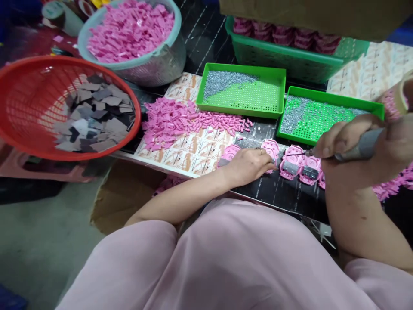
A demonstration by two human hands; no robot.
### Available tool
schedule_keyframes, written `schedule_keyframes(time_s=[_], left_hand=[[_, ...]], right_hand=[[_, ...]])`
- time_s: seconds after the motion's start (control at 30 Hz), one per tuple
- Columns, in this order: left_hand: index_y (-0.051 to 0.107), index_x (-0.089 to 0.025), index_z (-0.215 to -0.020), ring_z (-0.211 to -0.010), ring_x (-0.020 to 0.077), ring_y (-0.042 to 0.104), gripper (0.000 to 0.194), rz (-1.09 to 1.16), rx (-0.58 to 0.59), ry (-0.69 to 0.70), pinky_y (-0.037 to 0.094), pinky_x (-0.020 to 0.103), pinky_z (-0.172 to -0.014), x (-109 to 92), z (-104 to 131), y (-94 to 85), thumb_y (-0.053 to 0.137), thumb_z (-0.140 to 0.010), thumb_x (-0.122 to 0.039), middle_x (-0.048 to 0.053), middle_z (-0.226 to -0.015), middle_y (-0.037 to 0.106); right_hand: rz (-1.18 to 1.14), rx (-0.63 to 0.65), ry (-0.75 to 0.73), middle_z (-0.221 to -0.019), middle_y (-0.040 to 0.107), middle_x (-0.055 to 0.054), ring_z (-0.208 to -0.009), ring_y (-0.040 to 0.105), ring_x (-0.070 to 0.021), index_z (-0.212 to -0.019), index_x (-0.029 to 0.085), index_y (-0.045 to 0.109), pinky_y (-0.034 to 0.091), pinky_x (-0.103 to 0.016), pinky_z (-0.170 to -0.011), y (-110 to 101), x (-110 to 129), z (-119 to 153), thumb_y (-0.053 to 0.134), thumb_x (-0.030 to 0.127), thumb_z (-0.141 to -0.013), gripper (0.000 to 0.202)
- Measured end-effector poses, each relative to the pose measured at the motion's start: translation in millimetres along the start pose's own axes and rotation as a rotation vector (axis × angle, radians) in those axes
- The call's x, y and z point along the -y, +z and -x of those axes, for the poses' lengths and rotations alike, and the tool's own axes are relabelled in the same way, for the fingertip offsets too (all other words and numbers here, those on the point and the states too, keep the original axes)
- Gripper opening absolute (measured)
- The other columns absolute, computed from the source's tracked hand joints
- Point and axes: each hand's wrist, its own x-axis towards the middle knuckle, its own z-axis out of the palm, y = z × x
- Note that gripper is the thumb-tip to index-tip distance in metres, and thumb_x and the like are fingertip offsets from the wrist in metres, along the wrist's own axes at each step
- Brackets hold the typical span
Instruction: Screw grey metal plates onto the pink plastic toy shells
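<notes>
Pink plastic casings (291,162) with grey or black pieces at their lower ends lie in a row along the table's near edge. My left hand (250,165) rests on the row, its fingers around a pink casing (270,150); a ring shows on one finger. Closed around a grey-handled screwdriver (358,146), my right hand (348,140) is over the right part of the row. The thin shaft points left, its tip near the casing beside my left hand.
Two green trays (241,107) (309,137) hold small screws. Pink parts (167,120) are heaped at left of them. A red basket (19,148) holds grey squares; a blue basket (151,71) holds pink pieces. Behind stands a green crate (287,58) under cardboard (309,17).
</notes>
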Motion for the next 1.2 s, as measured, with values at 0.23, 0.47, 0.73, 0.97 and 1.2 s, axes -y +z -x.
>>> schedule_keyframes(time_s=[0.23, 0.47, 0.73, 0.97, 1.2], left_hand=[[0.066, -0.017, -0.076, -0.068, 0.0136, 0.064, 0.037, -0.264, -0.158, 0.106, 0.044, 0.025, -0.064, 1.5, 15.9, 10.3, 0.05, -0.097, -0.042, 0.002, -0.071, 0.067], [0.066, -0.017, -0.08, -0.071, 0.0119, 0.064, 0.034, -0.181, -0.162, 0.125, 0.045, 0.024, -0.07, 0.5, 18.8, 10.3, 0.049, -0.098, -0.039, 0.001, -0.076, 0.068], [0.067, -0.014, -0.085, -0.075, 0.0131, 0.066, 0.031, -0.086, -0.155, 0.132, 0.048, 0.024, -0.072, 0.7, 20.1, 12.2, 0.049, -0.098, -0.036, 0.003, -0.08, 0.069], [0.068, -0.016, -0.105, -0.082, 0.0152, 0.068, 0.02, -0.036, 0.029, 0.007, 0.05, 0.024, -0.073, -2.0, 24.4, -1.2, 0.052, -0.097, -0.025, 0.004, -0.089, 0.071], [0.07, -0.018, -0.099, -0.082, 0.0121, 0.068, 0.015, 0.149, -0.086, -0.101, 0.05, 0.022, -0.079, 5.1, 32.4, -22.2, 0.057, -0.094, -0.023, 0.002, -0.09, 0.073]], right_hand=[[-0.28, 0.169, -0.063, -0.051, 0.053, 0.008, -0.031, 0.039, -0.0104, -0.109, 0.036, 0.066, 0.04, -0.027, -0.027, 20.2, 12.1, 28.9, 0.063, 0.028, -0.082, 0.029], [-0.292, 0.182, -0.057, -0.052, 0.053, 0.007, -0.035, 0.04, -0.0112, -0.11, 0.036, 0.065, 0.043, -0.027, -0.032, 20.0, 11.3, 33.9, 0.059, 0.027, -0.084, 0.028], [-0.264, 0.261, -0.116, -0.052, 0.048, 0.006, -0.033, 0.04, -0.0102, -0.113, 0.036, 0.066, 0.041, -0.025, -0.028, 27.1, 11.0, 35.2, 0.06, 0.029, -0.085, 0.03], [-0.282, 0.275, -0.166, -0.05, 0.047, 0.007, -0.03, 0.04, -0.0091, -0.109, 0.032, 0.064, 0.036, -0.022, -0.026, 36.8, -2.7, 35.8, 0.063, 0.026, -0.082, 0.028], [-0.216, 0.155, -0.181, -0.046, 0.047, 0.009, -0.028, 0.039, -0.0102, -0.102, 0.036, 0.061, 0.032, -0.023, -0.026, 39.0, -19.1, 32.9, 0.064, 0.028, -0.081, 0.022]])
